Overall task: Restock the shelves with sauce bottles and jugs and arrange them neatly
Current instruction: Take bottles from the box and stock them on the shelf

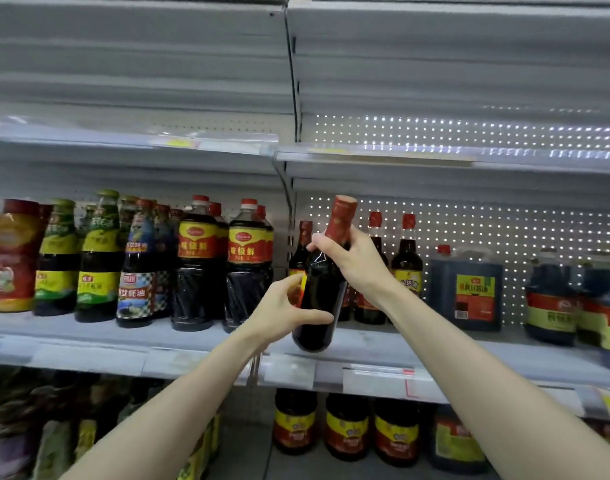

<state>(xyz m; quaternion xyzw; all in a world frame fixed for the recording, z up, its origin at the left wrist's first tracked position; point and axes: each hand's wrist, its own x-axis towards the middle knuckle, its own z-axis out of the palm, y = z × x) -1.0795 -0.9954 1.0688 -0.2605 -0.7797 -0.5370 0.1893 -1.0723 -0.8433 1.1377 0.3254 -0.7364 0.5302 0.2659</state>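
Over middle shelf (435, 348) front lip: dark sauce bottle (319, 292) held tilted, cap up-right, base just above shelf edge. Right hand (355, 261) curled round neck below red cap; left hand (279, 310) wraps lower body, thumb across front. Bare shelf strip shows right of base, before blue jug (466, 289). Slim red-capped bottles (407, 258) stand directly behind, partly hidden. Big red-yellow-label bottles (249, 258) close at left, past shelf upright (295, 98). Jars (346, 427) on shelf below.
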